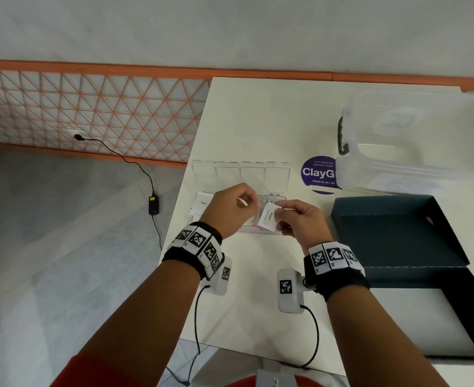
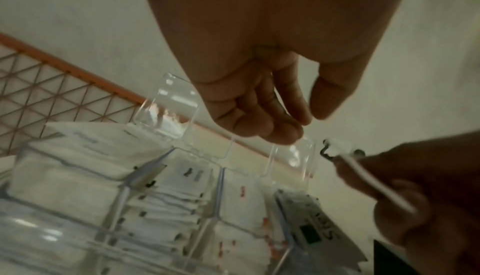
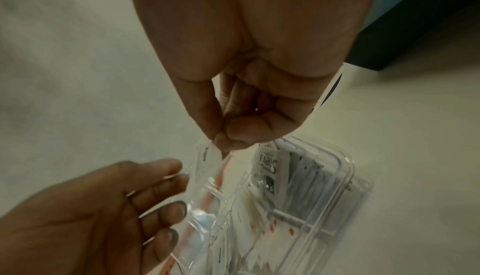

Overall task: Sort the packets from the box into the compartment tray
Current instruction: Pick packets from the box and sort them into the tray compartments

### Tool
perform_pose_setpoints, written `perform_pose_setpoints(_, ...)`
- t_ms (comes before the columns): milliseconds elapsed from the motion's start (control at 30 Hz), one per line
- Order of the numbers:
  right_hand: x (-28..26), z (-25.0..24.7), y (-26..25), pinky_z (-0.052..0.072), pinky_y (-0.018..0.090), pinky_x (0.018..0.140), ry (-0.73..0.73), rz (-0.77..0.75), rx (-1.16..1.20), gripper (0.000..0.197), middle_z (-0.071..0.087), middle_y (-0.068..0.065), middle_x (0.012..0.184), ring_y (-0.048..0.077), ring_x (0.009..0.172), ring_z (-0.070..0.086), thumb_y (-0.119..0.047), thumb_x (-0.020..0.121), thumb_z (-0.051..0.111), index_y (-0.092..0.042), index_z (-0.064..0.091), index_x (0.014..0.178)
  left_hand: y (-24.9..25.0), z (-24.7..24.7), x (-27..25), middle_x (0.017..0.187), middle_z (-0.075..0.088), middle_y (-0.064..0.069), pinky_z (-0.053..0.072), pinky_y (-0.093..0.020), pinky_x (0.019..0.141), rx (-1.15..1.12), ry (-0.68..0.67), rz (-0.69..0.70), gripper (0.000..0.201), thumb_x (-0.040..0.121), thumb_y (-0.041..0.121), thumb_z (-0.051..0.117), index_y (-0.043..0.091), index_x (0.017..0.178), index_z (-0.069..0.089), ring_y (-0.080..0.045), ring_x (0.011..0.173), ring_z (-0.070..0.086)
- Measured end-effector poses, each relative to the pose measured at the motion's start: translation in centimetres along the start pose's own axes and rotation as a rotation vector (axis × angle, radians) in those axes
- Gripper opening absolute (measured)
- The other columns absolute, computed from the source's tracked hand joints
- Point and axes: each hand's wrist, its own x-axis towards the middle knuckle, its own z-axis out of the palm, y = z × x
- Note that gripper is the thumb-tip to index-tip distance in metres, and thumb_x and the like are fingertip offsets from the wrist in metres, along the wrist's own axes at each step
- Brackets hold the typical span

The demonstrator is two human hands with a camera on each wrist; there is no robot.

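Note:
A clear compartment tray (image 1: 277,174) lies on the white table with its lids standing open. Several packets fill its compartments: white sugar ones (image 1: 202,203) at the left, red-printed ones (image 3: 270,228) further right, and a Stevia packet (image 3: 270,168) in the end compartment. My right hand (image 1: 279,210) pinches a white pepper packet (image 1: 268,217) just above the tray's right half; the left wrist view shows this packet (image 2: 374,179) edge-on. My left hand (image 1: 251,201) hovers beside it over the middle compartments, fingers loosely curled (image 2: 272,133) and holding nothing I can make out. The dark box (image 1: 397,233) sits to the right and looks empty.
A big clear plastic tub (image 1: 414,141) stands at the back right behind a purple round sticker (image 1: 318,174). The box's lid (image 1: 439,311) lies at the near right. The table's left edge (image 1: 180,208) drops to the floor, where a charger (image 1: 153,205) lies.

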Motion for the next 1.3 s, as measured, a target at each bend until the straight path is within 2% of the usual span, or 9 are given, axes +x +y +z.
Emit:
perform_pose_setpoints(133, -0.5, 0.9, 0.1, 0.058, 0.028, 0.058, -0.022, 0.046, 0.201, 0.01, 0.069, 0.02, 0.071, 0.026, 0.06, 0.069, 0.01, 0.083, 0.064, 0.002, 0.063, 0.089, 0.0, 0.1, -0.6, 0.091, 0.064, 0.011, 0.043, -0.019, 0.063, -0.015, -0.085, -0.065, 0.029, 0.076, 0.035, 0.078, 0.03, 0.092, 0.053, -0.004, 0.071, 0.059)
perform_pose_setpoints(333, -1.1, 2.2, -0.2, 0.061, 0.032, 0.065, -0.08, 0.063, 0.334, 0.013, 0.067, 0.026, 0.073, 0.03, 0.066, 0.071, 0.009, 0.087, 0.06, -0.004, 0.058, 0.085, -0.5, 0.2, -0.6, 0.099, 0.059, 0.005, 0.055, -0.028, 0.069, -0.146, -0.001, -0.139, 0.018, 0.085, 0.013, 0.069, 0.023, 0.091, 0.055, -0.017, 0.084, 0.062)
perform_pose_setpoints(467, -1.1, 2.4, -0.1, 0.06, 0.033, 0.065, -0.121, 0.067, 0.274, 0.012, 0.067, 0.017, 0.074, 0.025, 0.064, 0.067, 0.004, 0.087, 0.062, -0.007, 0.062, 0.085, -0.5, -0.7, -0.7, 0.094, 0.062, 0.0, 0.057, -0.025, 0.066, -0.337, -0.027, -0.178, 0.017, 0.088, 0.001, 0.063, 0.018, 0.085, 0.063, -0.012, 0.079, 0.063)
perform_pose_setpoints(600, -0.6, 2.5, 0.3, 0.052, 0.026, 0.056, -0.091, -0.004, 0.114, 0.016, 0.065, 0.007, 0.07, 0.018, 0.055, 0.058, 0.003, 0.085, 0.066, -0.009, 0.069, 0.094, -0.6, -1.6, -0.5, 0.097, 0.064, 0.005, 0.057, -0.033, 0.072, -0.204, -0.061, -0.132, 0.025, 0.082, 0.005, 0.07, 0.026, 0.094, 0.061, -0.013, 0.073, 0.063)
perform_pose_setpoints(767, -0.5, 3.2, 0.5, 0.044, 0.02, 0.048, -0.111, -0.037, -0.104, 0.017, 0.068, -0.001, 0.061, 0.012, 0.05, 0.06, 0.005, 0.082, 0.068, -0.012, 0.066, 0.082, -1.2, -1.5, 0.0, 0.088, 0.07, 0.0, 0.055, -0.03, 0.076, -0.207, 0.186, -0.158, 0.024, 0.072, 0.007, 0.08, 0.019, 0.082, 0.062, -0.016, 0.079, 0.068)
perform_pose_setpoints(900, -0.8, 3.4, 0.7, 0.043, 0.018, 0.046, -0.144, -0.039, -0.223, 0.018, 0.07, 0.013, 0.076, 0.01, 0.05, 0.061, 0.002, 0.081, 0.067, -0.015, 0.064, 0.083, -2.0, -1.9, 1.0, 0.079, 0.071, 0.004, 0.048, -0.014, 0.068, -0.053, 0.181, -0.124, 0.021, 0.076, 0.002, 0.074, 0.021, 0.073, 0.066, -0.003, 0.071, 0.065)
perform_pose_setpoints(1033, -0.9, 2.4, 0.8, 0.041, 0.018, 0.046, -0.126, -0.031, -0.236, 0.018, 0.068, 0.012, 0.076, 0.01, 0.05, 0.06, 0.003, 0.083, 0.066, -0.015, 0.065, 0.083, -2.7, -2.6, 2.4, 0.08, 0.069, 0.002, 0.043, -0.002, 0.059, 0.148, 0.155, -0.108, 0.023, 0.08, -0.004, 0.065, 0.019, 0.075, 0.065, -0.002, 0.069, 0.061)
perform_pose_setpoints(1200, -0.8, 1.0, 1.0, 0.041, 0.019, 0.046, -0.088, -0.014, -0.187, 0.016, 0.071, 0.002, 0.071, 0.012, 0.05, 0.059, 0.006, 0.085, 0.062, -0.008, 0.067, 0.089, -3.4, -2.4, 3.1, 0.084, 0.068, -0.003, 0.055, -0.028, 0.071, 0.321, 0.095, -0.104, 0.022, 0.084, -0.002, 0.058, 0.018, 0.078, 0.065, -0.018, 0.077, 0.065)
perform_pose_setpoints(1300, -0.8, 0.7, 1.0, 0.041, 0.018, 0.045, -0.07, -0.024, -0.198, 0.017, 0.068, 0.0, 0.066, 0.011, 0.049, 0.059, 0.006, 0.084, 0.064, -0.011, 0.067, 0.085, -3.9, -2.0, 3.3, 0.09, 0.065, 0.0, 0.051, -0.028, 0.068, 0.442, 0.063, -0.105, 0.017, 0.087, 0.002, 0.056, 0.018, 0.086, 0.065, -0.017, 0.078, 0.062)
